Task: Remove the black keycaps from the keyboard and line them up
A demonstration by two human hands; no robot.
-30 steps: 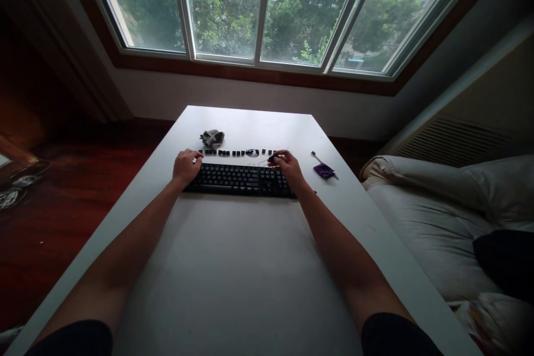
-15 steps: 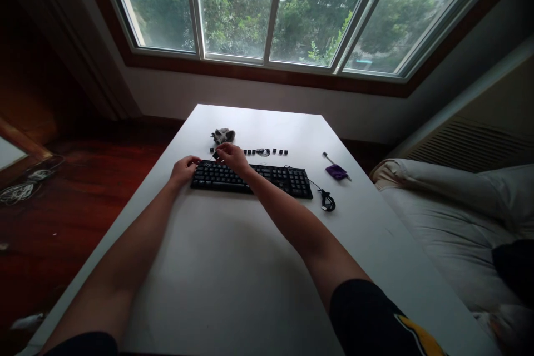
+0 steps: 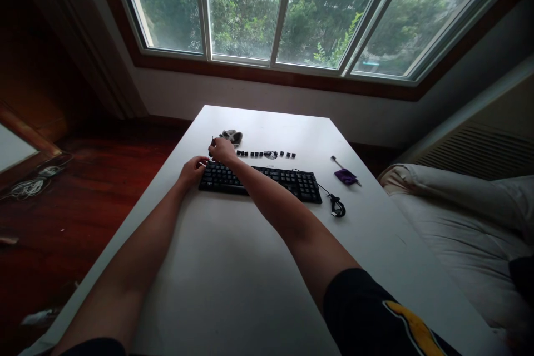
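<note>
few keycaps (image 3: 267,154) lined above keyboard (image 3: 271,180), most keys seated; right hand (image 3: 223,150) pinching small dark piece (image 3: 211,142), left hand (image 3: 192,169) clasping keyboard's end.

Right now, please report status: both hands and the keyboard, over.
Left hand on left end of keyboard. Right hand crossed over, closed at its far-left corner, contents unclear. Keycap row behind keyboard, nothing blocking.

The keyboard (image 3: 261,181) lies on the table (image 3: 250,267). Behind it runs a row of keycaps (image 3: 267,154), with a cloth (image 3: 232,136) behind its left end. Right of it lies a pouch (image 3: 347,177); a cable (image 3: 336,206) sits off its right front corner.
</note>
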